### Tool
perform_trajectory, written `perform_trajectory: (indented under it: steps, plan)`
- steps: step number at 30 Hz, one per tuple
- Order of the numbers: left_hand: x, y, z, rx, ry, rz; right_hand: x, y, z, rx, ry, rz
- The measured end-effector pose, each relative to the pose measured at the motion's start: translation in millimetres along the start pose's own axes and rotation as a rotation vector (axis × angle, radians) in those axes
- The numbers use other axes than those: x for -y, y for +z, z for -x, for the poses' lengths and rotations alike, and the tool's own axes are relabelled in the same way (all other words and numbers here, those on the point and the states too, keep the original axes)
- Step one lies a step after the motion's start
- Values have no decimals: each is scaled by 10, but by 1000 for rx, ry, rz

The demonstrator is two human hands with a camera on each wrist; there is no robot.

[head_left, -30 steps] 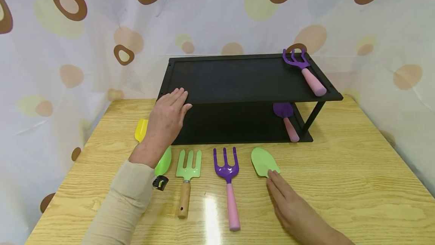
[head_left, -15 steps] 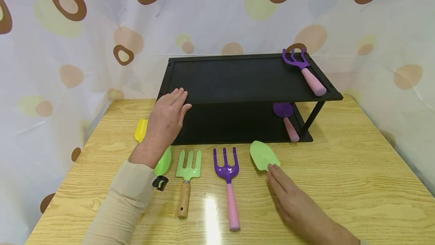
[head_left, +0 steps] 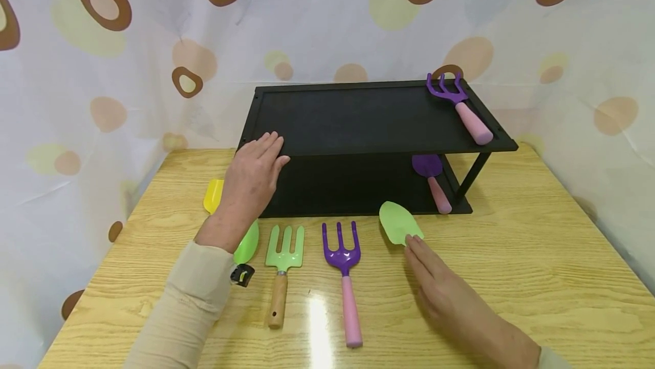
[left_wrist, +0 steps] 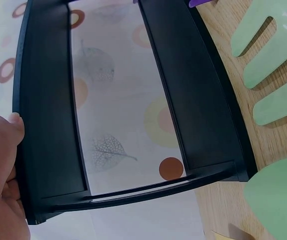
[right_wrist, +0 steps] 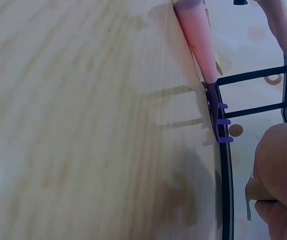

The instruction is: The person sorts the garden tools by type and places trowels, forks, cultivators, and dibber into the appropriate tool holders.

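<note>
My left hand (head_left: 253, 175) rests on the front left corner of a black two-tier shelf (head_left: 348, 121), fingers straight along its top. In the left wrist view the thumb (left_wrist: 16, 125) lies right at the shelf's edge. My right hand (head_left: 445, 289) grips a light green hand trowel (head_left: 399, 222) by its handle, blade forward and close before the lower tier. The right wrist view shows a bit of wooden handle (right_wrist: 258, 190) in the curled fingers. Left of it lie a purple hand fork (head_left: 345, 283) with a pink handle and a green hand fork (head_left: 281, 272) with a wooden handle.
A purple hand rake (head_left: 463, 107) lies on the upper tier's right end. Below it, a purple trowel (head_left: 432, 181) sits on the lower tier. Left, my forearm partly hides a green trowel (head_left: 248, 244) and a yellow scoop-like tool (head_left: 212, 195). A patterned curtain (head_left: 327, 28) hangs behind.
My right hand has moved the green trowel forward, toward the shelf. My left hand has stayed on the shelf's corner, and the other tools have not moved.
</note>
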State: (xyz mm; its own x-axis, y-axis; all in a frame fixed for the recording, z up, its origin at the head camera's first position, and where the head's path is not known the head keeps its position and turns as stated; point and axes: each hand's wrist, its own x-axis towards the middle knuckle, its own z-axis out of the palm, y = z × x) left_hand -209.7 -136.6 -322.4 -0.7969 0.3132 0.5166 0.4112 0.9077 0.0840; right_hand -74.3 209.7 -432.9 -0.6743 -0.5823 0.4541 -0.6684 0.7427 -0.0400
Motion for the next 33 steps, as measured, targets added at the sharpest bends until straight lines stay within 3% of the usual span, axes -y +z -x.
perform_trajectory:
  steps: [4, 10, 33]
  plan:
    - [4, 1, 4, 5, -3, -4, -60, 20, -57, -68, -28, -10]
    - [7, 4, 6, 9, -2, -11, -165, 45, -130, -105, -44, 1]
    - [11, 17, -4, -16, 6, -1, -492, 163, -391, -117, -85, 29]
